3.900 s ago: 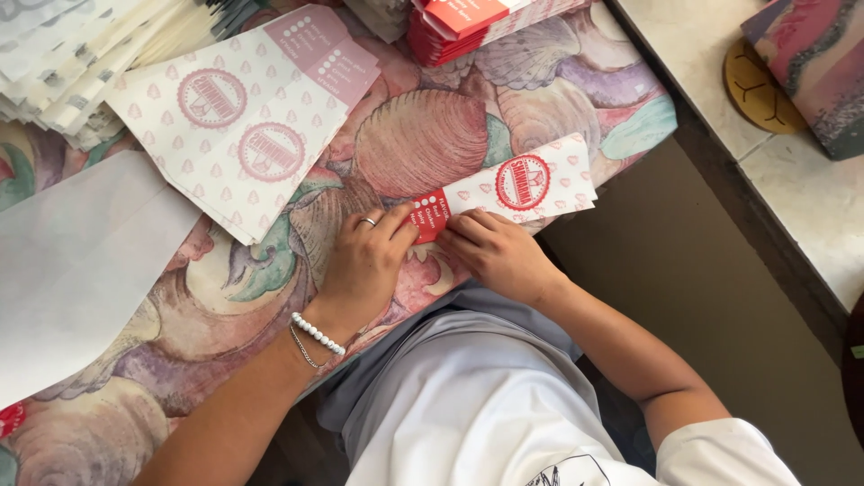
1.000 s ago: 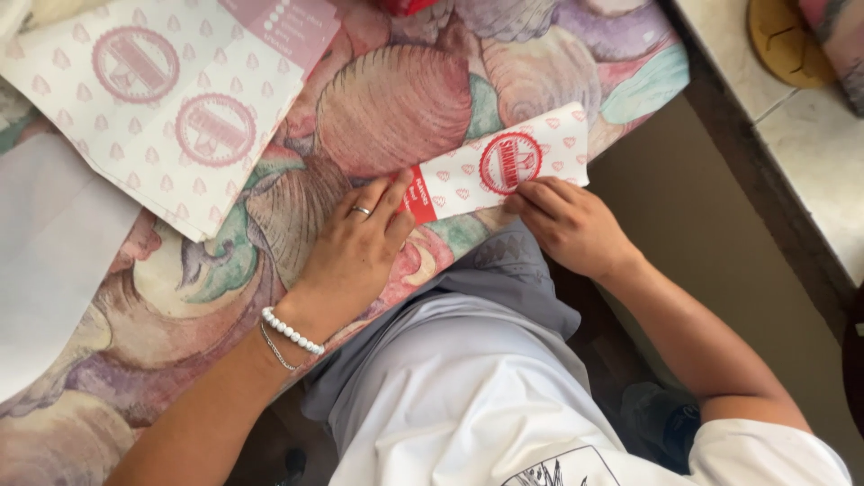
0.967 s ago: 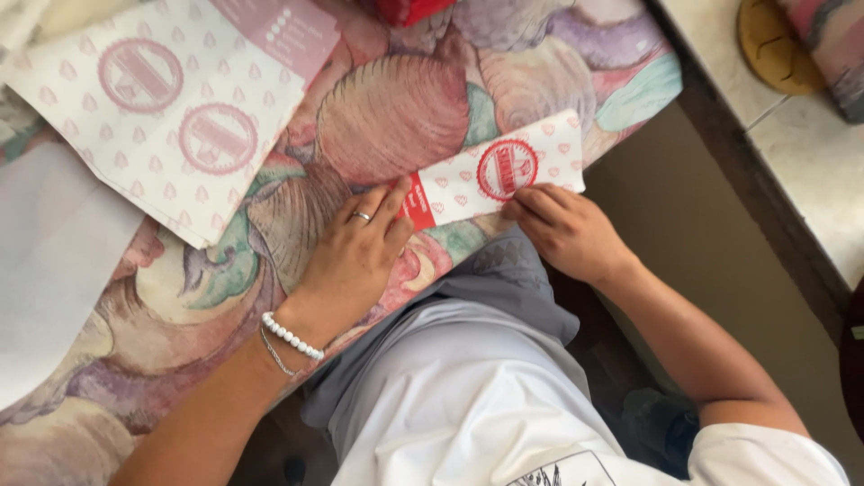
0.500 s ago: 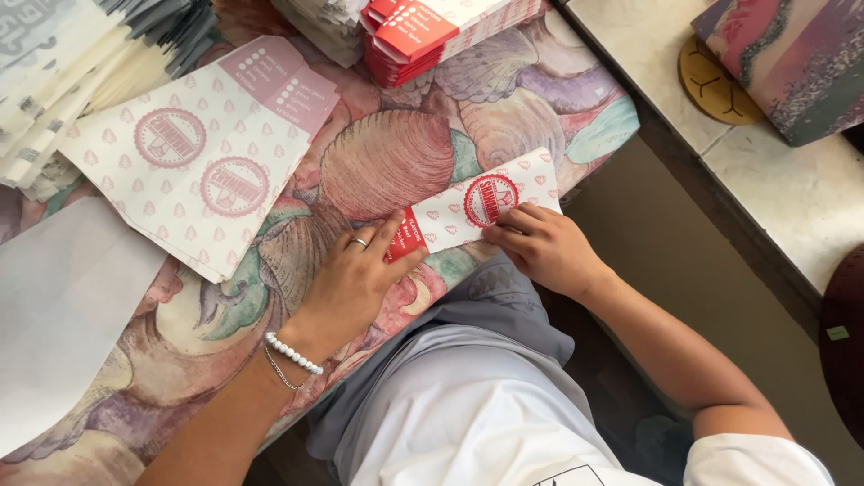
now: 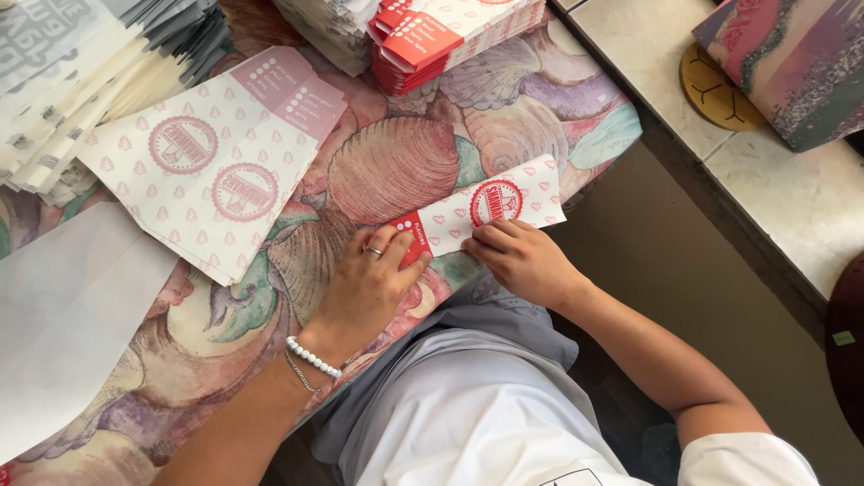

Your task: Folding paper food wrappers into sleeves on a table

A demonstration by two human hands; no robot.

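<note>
A narrow folded paper sleeve (image 5: 490,207), white with red drops, a round red emblem and a red end, lies near the table's front edge. My left hand (image 5: 367,286), with a ring and a bead bracelet, presses flat on its red end. My right hand (image 5: 522,261) rests on the sleeve's lower edge, fingers bent against the paper. Both hands hold the sleeve down on the shell-patterned tablecloth (image 5: 405,166).
A pile of flat unfolded printed sheets (image 5: 216,166) lies to the left, beside a plain white sheet (image 5: 63,315). Stacks of folded paper (image 5: 81,72) sit at the far left, finished red-ended sleeves (image 5: 450,31) at the back. A stone ledge (image 5: 783,180) with a round coaster (image 5: 715,90) is right.
The view has pulled back and shifted, so the stacks at the back show again. My hands stay on the folded sleeve, right fingers now further along its lower edge.
</note>
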